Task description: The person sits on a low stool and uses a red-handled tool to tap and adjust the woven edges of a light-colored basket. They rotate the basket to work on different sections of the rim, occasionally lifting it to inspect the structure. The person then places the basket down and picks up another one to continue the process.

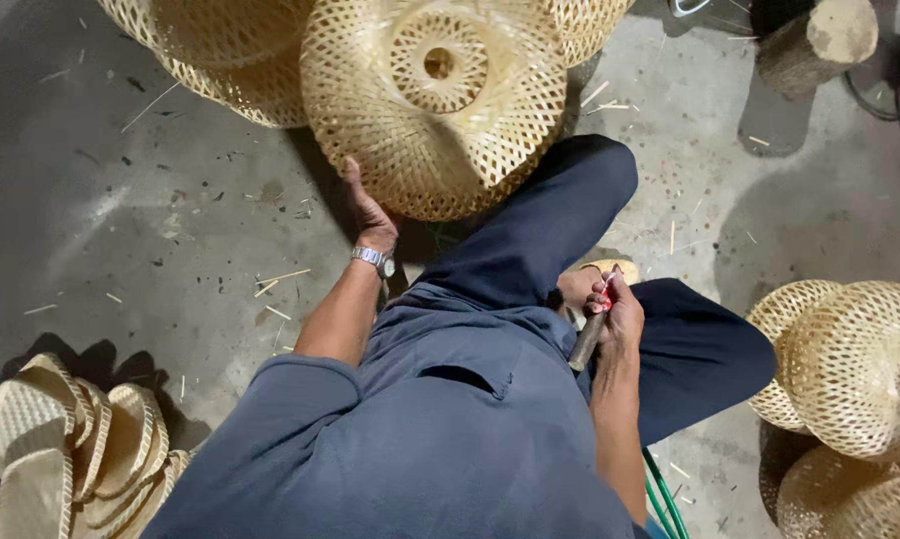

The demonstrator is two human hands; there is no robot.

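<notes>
Head: L grip (370,215) on woven shade (435,100)

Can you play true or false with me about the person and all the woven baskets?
1. The left hand touches the big woven basket. True.
2. The right hand is empty. False: it grips a tool with a dark handle.
3. A wristwatch sits on the left wrist. True.
4. The floor is green grass. False: it is grey concrete with bamboo slivers.
5. More woven baskets lie at the right. True.
</notes>
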